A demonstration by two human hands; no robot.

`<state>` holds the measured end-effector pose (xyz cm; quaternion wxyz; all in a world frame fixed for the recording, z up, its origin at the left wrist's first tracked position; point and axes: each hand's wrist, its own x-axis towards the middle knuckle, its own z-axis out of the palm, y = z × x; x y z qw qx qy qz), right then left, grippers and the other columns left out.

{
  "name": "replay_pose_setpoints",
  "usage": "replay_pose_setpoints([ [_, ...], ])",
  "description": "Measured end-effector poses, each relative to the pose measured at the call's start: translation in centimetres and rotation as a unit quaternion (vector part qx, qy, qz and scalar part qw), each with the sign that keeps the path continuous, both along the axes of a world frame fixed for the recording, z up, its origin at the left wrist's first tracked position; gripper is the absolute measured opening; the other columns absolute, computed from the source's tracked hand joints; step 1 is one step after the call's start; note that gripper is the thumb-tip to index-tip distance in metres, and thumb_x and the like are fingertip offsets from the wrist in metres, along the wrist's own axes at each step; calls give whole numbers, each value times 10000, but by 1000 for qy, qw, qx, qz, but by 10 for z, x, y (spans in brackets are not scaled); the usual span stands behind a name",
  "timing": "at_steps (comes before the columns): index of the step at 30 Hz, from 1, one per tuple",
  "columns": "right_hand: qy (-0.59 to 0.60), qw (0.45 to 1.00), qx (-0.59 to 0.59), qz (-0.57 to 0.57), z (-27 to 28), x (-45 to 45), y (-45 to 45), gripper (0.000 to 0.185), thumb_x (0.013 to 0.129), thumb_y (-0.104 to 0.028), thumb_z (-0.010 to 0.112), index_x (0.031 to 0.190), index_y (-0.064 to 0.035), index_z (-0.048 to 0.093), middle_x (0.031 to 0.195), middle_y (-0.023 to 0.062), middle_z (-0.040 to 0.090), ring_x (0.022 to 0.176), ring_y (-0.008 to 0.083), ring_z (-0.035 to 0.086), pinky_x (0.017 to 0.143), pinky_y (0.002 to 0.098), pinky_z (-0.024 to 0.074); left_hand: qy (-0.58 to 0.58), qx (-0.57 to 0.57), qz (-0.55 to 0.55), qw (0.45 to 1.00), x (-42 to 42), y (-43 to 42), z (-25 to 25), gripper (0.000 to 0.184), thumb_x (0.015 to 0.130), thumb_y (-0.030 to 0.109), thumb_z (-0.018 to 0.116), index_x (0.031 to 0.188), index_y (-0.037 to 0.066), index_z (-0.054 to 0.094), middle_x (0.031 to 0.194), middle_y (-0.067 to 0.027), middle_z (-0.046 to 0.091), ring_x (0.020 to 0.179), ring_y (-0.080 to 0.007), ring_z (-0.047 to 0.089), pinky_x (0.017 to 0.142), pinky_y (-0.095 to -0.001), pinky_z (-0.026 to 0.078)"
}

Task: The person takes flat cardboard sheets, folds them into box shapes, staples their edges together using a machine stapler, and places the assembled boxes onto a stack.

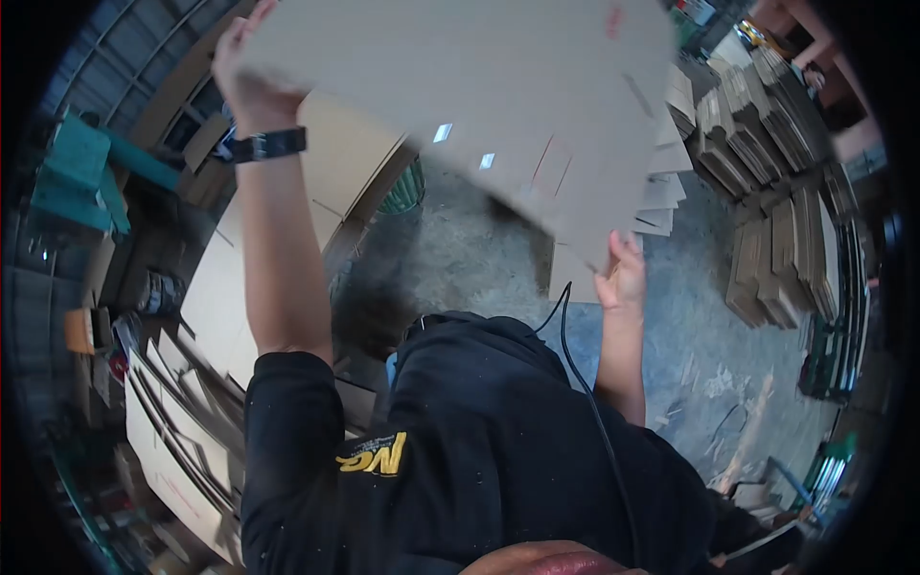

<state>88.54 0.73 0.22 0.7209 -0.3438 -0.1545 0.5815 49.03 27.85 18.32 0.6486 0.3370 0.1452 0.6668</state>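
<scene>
A large flat cardboard sheet (470,77) is raised in front of me at a slant, slightly blurred, with red print and two small slots near its lower edge. My left hand (251,72), above a black wristband, is closed on the sheet's left end; part of its fingers is hidden. At the lower right corner, my right hand (623,276) grips the sheet's edge with fingers and thumb. Below the raised sheet, to the left, lies another pale cardboard sheet (254,278) on a surface whose support is mostly hidden.
Folded cardboard stacks (781,254) stand on the right. More sheets (182,412) lean at lower left. A green ribbed bin (404,189) sits on the concrete floor (460,254). Scraps (719,383) litter the floor at right. A black cable (594,402) hangs across my shirt.
</scene>
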Motion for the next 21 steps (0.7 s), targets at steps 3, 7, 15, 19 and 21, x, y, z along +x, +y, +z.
replay_pose_setpoints([
  [3,-123,982,-52,-137,15,25,38,353,951,-99,636,1286,-52,535,1178,65,638,1095,248,627,882,485,550,66,-69,151,984,6,-25,-102,288,998,323,484,1069,86,630,1038,-67,671,1043,-205,603,966,-464,465],
  [7,-116,977,-97,-152,-52,122,129,327,959,-146,652,1257,-64,543,1177,69,615,1075,241,617,924,535,557,139,-307,129,933,-34,-109,-282,261,995,317,515,1067,102,645,1043,-55,679,1016,-189,625,903,-415,495],
  [15,-256,858,-409,178,-224,92,209,354,931,-345,689,1151,-90,580,1185,92,611,1075,262,636,939,642,496,448,-502,334,660,-261,-243,-466,365,882,330,596,1078,43,709,991,-191,709,1016,-336,671,908,-440,524],
  [19,-203,805,-381,407,-290,13,153,197,983,-300,611,1014,-105,599,992,88,650,993,275,655,888,540,539,465,-658,331,491,-390,-295,-468,602,860,332,565,1359,-3,530,1456,-323,410,1344,-468,433,1136,-492,368],
  [21,-308,770,-384,406,-286,-45,105,189,988,-270,607,1043,-91,580,954,88,643,954,273,648,877,479,547,436,-703,325,458,-432,-313,-483,714,850,309,556,1454,-37,396,1543,-323,288,1426,-467,322,1193,-481,293],
])
